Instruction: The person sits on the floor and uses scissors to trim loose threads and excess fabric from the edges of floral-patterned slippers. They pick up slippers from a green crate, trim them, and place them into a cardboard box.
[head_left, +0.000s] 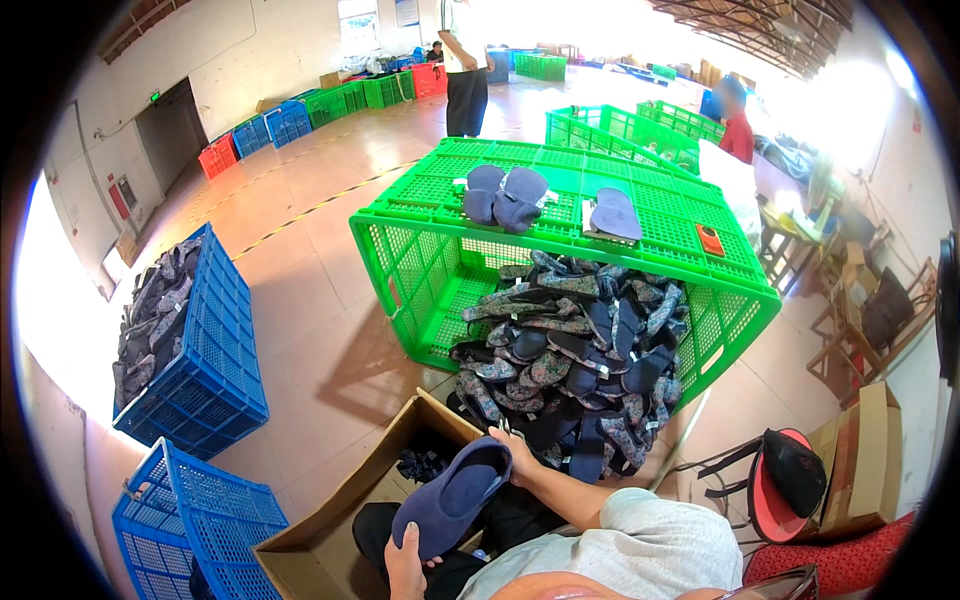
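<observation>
A dark blue closed-toe slipper (452,497) is tilted over my lap, its opening toward the upper right. My left hand (407,566) grips it at the toe, thumb on top. My right hand (517,458) is closed beside the heel end, with a small shiny thing like thread snips at its fingertips; its exact kind is hard to see. Just beyond is a heap of dark and patterned slippers (560,370), spilling from a green crate (390,275) lying on its side. An open cardboard box (330,505) stands at my left, with small dark pieces inside.
On the green crate lie a pair of blue slippers (505,198), a single slipper (613,214) and an orange object (709,240). Blue crates (215,350) stand left, one full of slippers. At right are a black cap (793,470) and a red-rimmed stool. Other people are farther off.
</observation>
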